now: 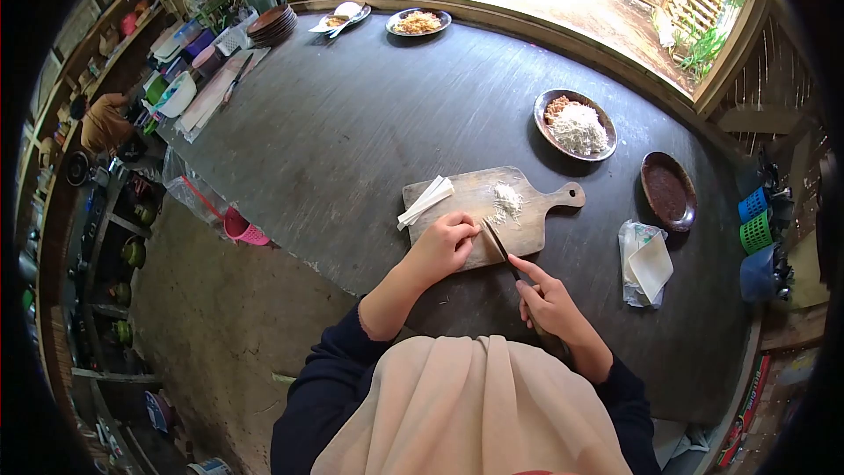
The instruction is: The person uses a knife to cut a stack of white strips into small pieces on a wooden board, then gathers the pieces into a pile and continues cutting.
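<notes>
My right hand (549,301) grips a knife (503,251), its index finger stretched along the back of the blade. The blade's tip rests over a wooden cutting board (527,233) with a handle. Just left of the blade, my left hand (444,246) has its fingers curled and pressed down at the board; what lies under them is hidden. Flat white strips (426,200) lie stacked on the board's left side. Fine white shreds (506,200) form a small heap near the handle end.
Beyond the board, a plate (542,127) holds white shreds and brownish pieces. To the right are an oval brown dish (668,193) and white square sheets (651,266) on plastic. Two plates of food (418,23) and stacked brown plates (272,26) stand at the far edge.
</notes>
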Demonstrator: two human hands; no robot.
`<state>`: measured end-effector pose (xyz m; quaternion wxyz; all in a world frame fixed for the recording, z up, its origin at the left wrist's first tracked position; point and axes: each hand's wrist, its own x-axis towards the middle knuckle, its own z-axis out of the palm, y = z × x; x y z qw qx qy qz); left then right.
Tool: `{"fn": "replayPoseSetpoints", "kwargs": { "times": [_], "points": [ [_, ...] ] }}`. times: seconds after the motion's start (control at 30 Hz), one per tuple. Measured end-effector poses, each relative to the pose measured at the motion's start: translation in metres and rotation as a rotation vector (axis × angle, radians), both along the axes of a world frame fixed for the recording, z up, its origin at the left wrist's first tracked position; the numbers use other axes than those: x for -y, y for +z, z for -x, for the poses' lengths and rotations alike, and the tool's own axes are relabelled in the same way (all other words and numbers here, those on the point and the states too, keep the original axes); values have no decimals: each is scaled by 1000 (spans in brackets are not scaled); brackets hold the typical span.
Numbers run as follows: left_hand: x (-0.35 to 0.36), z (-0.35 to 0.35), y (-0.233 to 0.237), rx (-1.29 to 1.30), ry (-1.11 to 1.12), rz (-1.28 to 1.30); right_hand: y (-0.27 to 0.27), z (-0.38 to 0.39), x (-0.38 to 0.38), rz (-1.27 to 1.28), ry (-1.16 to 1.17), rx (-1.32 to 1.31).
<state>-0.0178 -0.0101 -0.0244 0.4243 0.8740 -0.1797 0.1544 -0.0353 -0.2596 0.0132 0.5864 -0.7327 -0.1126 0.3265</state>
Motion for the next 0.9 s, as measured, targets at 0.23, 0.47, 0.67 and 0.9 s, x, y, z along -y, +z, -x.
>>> {"fn": "replayPoseSetpoints", "kwargs": {
  "times": [0.23,0.47,0.67,0.9],
  "points": [
    [-1,1,-1,-9,3,5,8,3,2,132,69,90],
    [1,0,2,-36,7,1,6,5,5,191,80,264],
    [2,0,3,-22,16,-3,5,5,7,175,133,365],
    [2,1,2,1,24,-33,5,-5,8,106,148,174]
  ]
}}
